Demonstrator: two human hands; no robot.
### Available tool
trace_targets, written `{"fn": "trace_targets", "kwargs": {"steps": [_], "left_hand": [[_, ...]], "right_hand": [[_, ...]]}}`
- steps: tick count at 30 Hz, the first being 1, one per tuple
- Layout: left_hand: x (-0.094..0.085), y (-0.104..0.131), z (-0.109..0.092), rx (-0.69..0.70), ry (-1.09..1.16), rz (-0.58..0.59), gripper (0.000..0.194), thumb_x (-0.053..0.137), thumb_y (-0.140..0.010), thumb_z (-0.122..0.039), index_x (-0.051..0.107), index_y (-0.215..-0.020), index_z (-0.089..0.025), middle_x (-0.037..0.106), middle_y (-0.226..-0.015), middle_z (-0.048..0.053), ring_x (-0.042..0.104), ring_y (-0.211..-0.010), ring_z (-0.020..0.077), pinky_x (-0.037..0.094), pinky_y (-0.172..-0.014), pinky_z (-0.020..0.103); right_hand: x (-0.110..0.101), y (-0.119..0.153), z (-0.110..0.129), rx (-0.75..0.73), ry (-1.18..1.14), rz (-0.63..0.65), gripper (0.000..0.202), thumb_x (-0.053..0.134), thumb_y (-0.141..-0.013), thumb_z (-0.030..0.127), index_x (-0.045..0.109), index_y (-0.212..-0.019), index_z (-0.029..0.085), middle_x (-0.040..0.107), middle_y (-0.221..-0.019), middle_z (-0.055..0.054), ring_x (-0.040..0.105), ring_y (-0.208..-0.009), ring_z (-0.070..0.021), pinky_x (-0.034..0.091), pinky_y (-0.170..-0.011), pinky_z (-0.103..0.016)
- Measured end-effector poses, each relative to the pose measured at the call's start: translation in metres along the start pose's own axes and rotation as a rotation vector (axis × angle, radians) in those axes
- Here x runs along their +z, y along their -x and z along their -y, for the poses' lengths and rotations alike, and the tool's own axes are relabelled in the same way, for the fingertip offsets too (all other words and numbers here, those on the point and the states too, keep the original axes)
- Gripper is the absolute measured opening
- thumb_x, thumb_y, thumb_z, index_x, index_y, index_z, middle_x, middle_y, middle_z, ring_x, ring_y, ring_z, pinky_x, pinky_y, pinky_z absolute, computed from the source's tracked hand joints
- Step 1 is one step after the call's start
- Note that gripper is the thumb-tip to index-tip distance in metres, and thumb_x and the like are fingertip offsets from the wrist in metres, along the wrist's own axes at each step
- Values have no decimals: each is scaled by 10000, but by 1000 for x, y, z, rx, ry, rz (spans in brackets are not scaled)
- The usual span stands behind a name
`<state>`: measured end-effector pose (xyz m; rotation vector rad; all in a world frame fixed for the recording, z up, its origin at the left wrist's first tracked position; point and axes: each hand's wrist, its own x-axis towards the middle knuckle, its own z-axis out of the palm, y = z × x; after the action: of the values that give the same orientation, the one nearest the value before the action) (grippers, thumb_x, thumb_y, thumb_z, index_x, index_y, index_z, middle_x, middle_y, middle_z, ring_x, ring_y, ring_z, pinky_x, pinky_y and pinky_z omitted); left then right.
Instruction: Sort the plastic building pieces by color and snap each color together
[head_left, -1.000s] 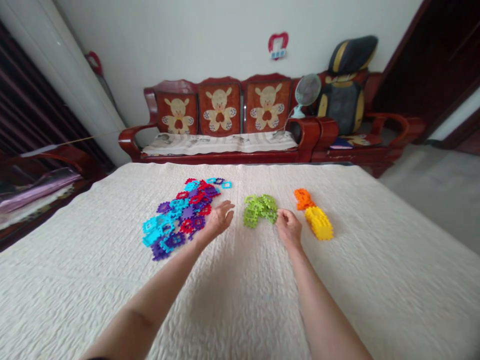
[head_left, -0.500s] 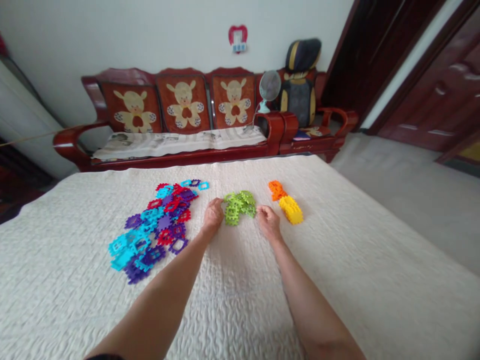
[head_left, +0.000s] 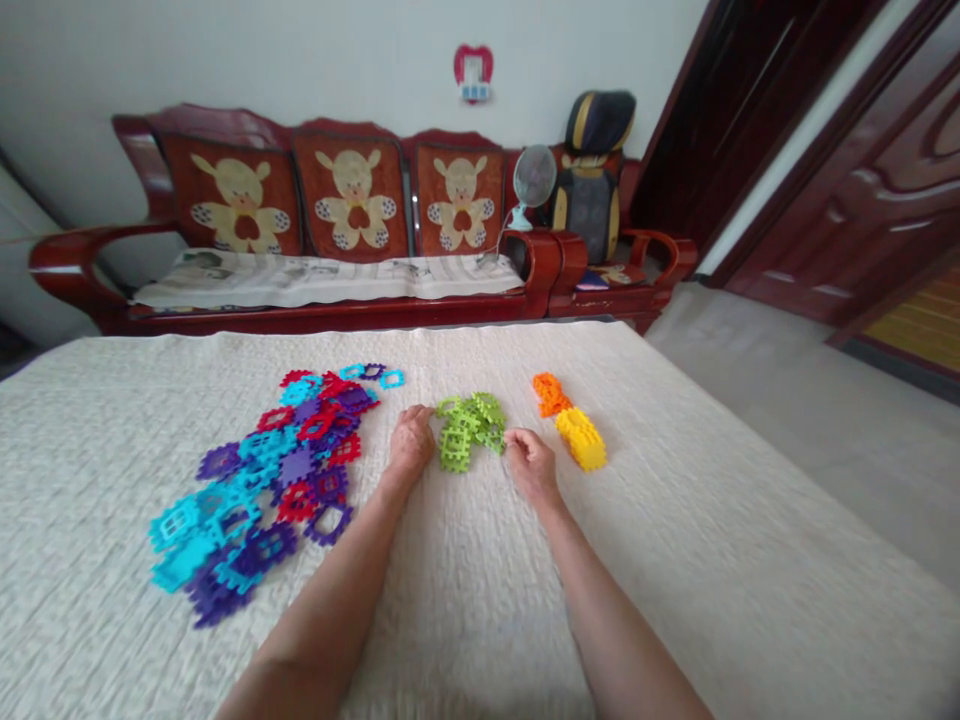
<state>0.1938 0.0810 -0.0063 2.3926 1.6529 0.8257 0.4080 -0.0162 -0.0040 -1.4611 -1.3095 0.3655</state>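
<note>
A small heap of lime-green interlocking plastic blocks (head_left: pixel 471 425), flat squares with toothed edges, lies on the bed between my hands. My left hand (head_left: pixel 412 440) rests at its left side, fingers reaching forward and the tips close to the green edge. On the other side, my right hand (head_left: pixel 530 462) has its fingers curled in a pinch against the right rim of the heap. Whatever lies between those fingertips is too small to make out. Just beyond my right hand are a stack of yellow blocks (head_left: pixel 581 440) and a little orange pile (head_left: pixel 551 394).
A large spread of blue, purple and red blocks (head_left: pixel 296 467) covers the left part of the cream quilted cover (head_left: pixel 480 620). Past the far edge stand a wooden sofa (head_left: pixel 322 318) with bear cushions, a small fan (head_left: pixel 535 176) and an armchair with a massage pad (head_left: pixel 587 205).
The view has shifted slightly, so the blocks appear lower and further left. Both hands keep their places beside the green heap, with little visible movement.
</note>
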Motion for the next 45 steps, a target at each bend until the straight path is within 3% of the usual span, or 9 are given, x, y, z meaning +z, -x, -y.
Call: {"fn": "trace_targets", "kwargs": {"steps": [11,15,21,26,31,38,45], "left_hand": [[3,-3,3,-17,16,-23,380,374,-853,-77,690,-1029,-191,679,-1041,64,590,-1000,203,460,-955,327],[4,-1,2,-25,39,-48,363,384,-849,-77,686,-1007,-205,682,-1029,43,585,-996,194,465,-938,313],[6,-1,3,-22,90,-79,343,404,-841,-78,687,-1006,-179,688,-1027,68,599,-990,209,489,-908,331],[10,-2,6,-21,142,-179,389,389,-828,-55,651,-1096,-157,701,-1042,92,630,-995,220,494,-929,373],[5,-3,3,67,287,-213,339,371,-924,-163,615,-1161,-172,685,-1140,90,632,-1052,192,493,-954,345],[1,-3,0,93,248,-70,295,412,-928,-228,650,-1097,-187,695,-1114,70,629,-1054,210,483,-975,374],[4,-3,2,104,232,-65,293,417,-930,-237,673,-1069,-207,683,-1148,62,616,-1082,200,478,-989,363]], "right_hand": [[0,0,0,-11,49,-52,249,464,-803,307,657,-921,204,706,-913,-66,651,-853,-200,518,-780,-323],[7,-27,-2,-22,140,-55,316,481,-774,320,651,-1003,184,684,-994,-99,637,-871,-215,517,-795,-350],[33,-69,-1,-3,373,71,467,589,-771,448,617,-1126,145,659,-1091,-146,602,-1015,-262,466,-924,-396],[50,-62,1,-62,418,81,365,531,-819,358,637,-1088,137,674,-1026,-133,603,-988,-249,455,-920,-387],[56,-50,10,-177,285,116,293,531,-799,287,657,-1032,162,683,-1015,-106,606,-987,-233,451,-927,-372],[57,-48,19,-242,98,163,150,525,-805,237,661,-858,204,700,-913,-56,633,-903,-186,469,-858,-311],[53,-53,17,-273,156,212,128,564,-755,224,654,-843,204,699,-881,-46,632,-869,-190,460,-852,-319]]}}
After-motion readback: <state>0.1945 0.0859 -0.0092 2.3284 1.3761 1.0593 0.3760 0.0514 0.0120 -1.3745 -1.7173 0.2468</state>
